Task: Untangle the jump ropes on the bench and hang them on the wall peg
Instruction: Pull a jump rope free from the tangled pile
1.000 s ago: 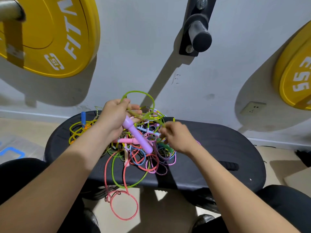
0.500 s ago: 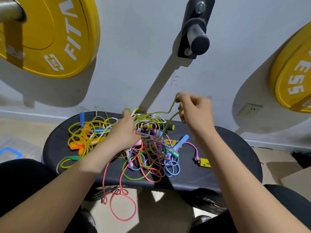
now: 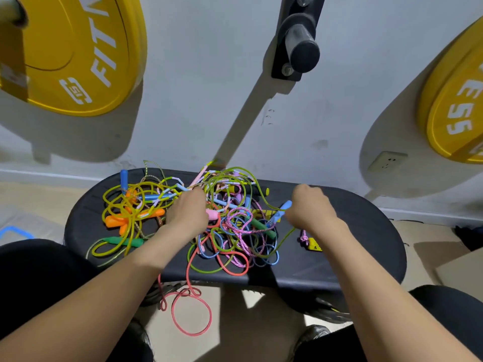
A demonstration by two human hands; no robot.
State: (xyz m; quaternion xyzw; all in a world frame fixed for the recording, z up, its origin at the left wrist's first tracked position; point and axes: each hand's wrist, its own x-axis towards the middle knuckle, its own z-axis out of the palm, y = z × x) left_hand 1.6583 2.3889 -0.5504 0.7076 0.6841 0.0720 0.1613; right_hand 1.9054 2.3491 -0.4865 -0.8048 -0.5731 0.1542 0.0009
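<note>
Coral rope (image 3: pixel 186 273) hangs off the bench (image 3: pixel 366 244) — yanking could cinch knots in the pile (image 3: pixel 235 223) there. Left hand (image 3: pixel 187 212) digs in, right hand (image 3: pixel 311 207) is fisted beside it — grips hidden.

The right hand (image 3: pixel 311 210) came down from its raised pull to the counter (image 3: pixel 366 218), right of the jump ropes (image 3: pixel 235 226), slackening the green strand.

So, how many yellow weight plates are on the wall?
2. One yellow plate hangs at the upper left; the second plate is at the right edge, partly cut off. More may lie outside the view.
</note>
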